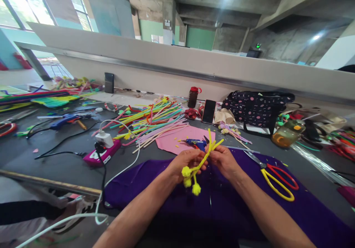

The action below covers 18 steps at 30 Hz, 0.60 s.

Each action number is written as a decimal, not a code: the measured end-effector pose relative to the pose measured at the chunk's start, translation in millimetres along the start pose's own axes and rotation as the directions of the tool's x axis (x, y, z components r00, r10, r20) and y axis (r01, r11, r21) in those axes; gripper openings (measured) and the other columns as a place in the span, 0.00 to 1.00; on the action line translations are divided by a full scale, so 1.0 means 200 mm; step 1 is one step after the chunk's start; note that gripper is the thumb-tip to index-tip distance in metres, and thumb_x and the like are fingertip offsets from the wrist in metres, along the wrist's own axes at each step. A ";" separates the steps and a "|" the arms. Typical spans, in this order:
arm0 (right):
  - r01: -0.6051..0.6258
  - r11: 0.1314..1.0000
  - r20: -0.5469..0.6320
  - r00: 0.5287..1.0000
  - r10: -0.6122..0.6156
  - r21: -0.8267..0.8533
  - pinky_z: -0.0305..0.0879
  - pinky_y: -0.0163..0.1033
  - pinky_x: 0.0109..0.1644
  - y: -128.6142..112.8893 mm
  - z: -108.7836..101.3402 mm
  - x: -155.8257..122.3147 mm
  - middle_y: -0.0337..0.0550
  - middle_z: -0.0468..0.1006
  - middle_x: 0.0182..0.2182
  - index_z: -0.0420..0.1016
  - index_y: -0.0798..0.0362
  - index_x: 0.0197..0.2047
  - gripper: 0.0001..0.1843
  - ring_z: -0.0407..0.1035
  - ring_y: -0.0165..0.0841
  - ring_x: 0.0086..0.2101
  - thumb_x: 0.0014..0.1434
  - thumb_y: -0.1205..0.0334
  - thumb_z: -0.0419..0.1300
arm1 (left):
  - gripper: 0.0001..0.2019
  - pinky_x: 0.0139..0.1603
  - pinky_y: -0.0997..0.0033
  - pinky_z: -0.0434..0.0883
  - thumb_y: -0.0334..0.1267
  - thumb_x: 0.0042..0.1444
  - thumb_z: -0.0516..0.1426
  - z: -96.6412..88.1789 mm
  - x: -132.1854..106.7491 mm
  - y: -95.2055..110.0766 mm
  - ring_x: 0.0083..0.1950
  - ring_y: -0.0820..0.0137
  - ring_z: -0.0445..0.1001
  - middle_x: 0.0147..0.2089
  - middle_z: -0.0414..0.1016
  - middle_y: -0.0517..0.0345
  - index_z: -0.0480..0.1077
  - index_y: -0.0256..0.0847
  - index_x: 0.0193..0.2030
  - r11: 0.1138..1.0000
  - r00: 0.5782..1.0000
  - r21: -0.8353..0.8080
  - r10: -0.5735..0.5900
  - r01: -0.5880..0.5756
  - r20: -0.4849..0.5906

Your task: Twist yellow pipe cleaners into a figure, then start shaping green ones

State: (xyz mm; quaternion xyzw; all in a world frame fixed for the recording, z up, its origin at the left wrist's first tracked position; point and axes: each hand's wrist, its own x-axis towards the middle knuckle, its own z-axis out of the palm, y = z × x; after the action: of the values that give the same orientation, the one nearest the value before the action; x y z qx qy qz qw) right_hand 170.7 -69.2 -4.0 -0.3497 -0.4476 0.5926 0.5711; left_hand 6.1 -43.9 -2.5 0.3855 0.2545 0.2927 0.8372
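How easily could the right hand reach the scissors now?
Probably yes: the right hand holds yellow stems, but the scissors lie uncovered to its right, with nothing visible between.

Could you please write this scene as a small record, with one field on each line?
Left hand: holds yellow fuzzy stems near their middle
Right hand: fingers at the stems' upper part
Stem ends: round yellow tufts at the lower end
Under the hands: purple cloth
Right side: scissors, one red handle, one yellow
Beyond the hands: blue glue gun on a pink sheet
Left side: magenta power strip with white plug
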 end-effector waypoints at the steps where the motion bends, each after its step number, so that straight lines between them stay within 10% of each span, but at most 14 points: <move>1: 0.009 1.000 -0.023 1.000 -0.008 0.012 0.47 0.29 0.19 -0.01 -0.01 0.01 0.34 0.64 0.15 0.73 0.57 0.26 0.05 0.51 0.20 0.16 0.44 0.65 0.64 | 0.15 0.22 0.77 0.69 0.44 0.49 0.56 -0.01 0.00 0.01 0.27 0.71 0.74 0.30 0.74 0.51 0.70 0.33 0.38 1.000 0.999 -0.011 0.010 -0.011 -0.040; 5: 0.004 0.995 -0.083 0.997 0.004 0.097 0.47 0.28 0.17 -0.02 -0.04 0.04 0.35 0.62 0.14 0.67 0.58 0.17 0.11 0.53 0.20 0.15 0.44 0.65 0.64 | 0.17 0.34 0.73 0.70 0.44 0.51 0.55 -0.02 0.00 0.06 0.40 0.67 0.73 0.41 0.73 0.47 0.69 0.34 0.43 0.949 0.926 0.090 0.316 -0.303 -0.207; 9: 0.046 0.992 -0.182 0.983 -0.024 0.119 0.49 0.27 0.15 -0.04 -0.04 0.05 0.38 0.68 0.16 0.67 0.58 0.17 0.12 0.59 0.22 0.16 0.44 0.63 0.64 | 0.11 0.35 0.76 0.68 0.39 0.53 0.55 0.03 -0.11 0.05 0.40 0.72 0.71 0.43 0.72 0.54 0.69 0.39 0.42 0.665 0.579 0.443 0.745 -0.602 -0.332; 10: 0.059 0.991 -0.207 0.978 -0.033 0.121 0.50 0.26 0.15 -0.05 -0.04 0.05 0.38 0.70 0.18 0.69 0.57 0.20 0.09 0.61 0.23 0.17 0.45 0.63 0.64 | 0.10 0.35 0.75 0.67 0.37 0.54 0.54 0.06 -0.15 0.03 0.38 0.72 0.71 0.41 0.73 0.55 0.69 0.40 0.42 0.592 0.548 0.522 0.796 -0.614 -0.259; 14: 0.101 0.989 -0.240 0.968 -0.072 0.109 0.53 0.26 0.16 -0.08 -0.02 0.03 0.40 0.73 0.21 0.71 0.57 0.27 0.08 0.64 0.24 0.18 0.45 0.62 0.64 | 0.06 0.41 0.71 0.67 0.30 0.50 0.56 0.18 -0.28 -0.01 0.38 0.71 0.71 0.34 0.74 0.56 0.72 0.40 0.35 0.246 0.558 0.740 0.804 -0.626 0.205; 18: 0.107 0.994 -0.183 0.978 -0.102 0.017 0.52 0.27 0.16 -0.10 0.01 -0.01 0.39 0.72 0.21 0.72 0.58 0.27 0.08 0.63 0.23 0.18 0.46 0.61 0.63 | 0.08 0.42 0.72 0.66 0.32 0.52 0.54 0.24 -0.23 0.05 0.43 0.70 0.70 0.40 0.74 0.54 0.72 0.40 0.38 0.192 0.585 0.844 0.794 -0.501 0.167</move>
State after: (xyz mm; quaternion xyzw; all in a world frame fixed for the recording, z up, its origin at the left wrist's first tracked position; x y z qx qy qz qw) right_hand 175.9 -71.9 15.3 -0.3706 -0.4032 0.5334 0.6446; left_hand 1.6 -94.4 41.0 0.7483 0.2955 0.5201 0.2868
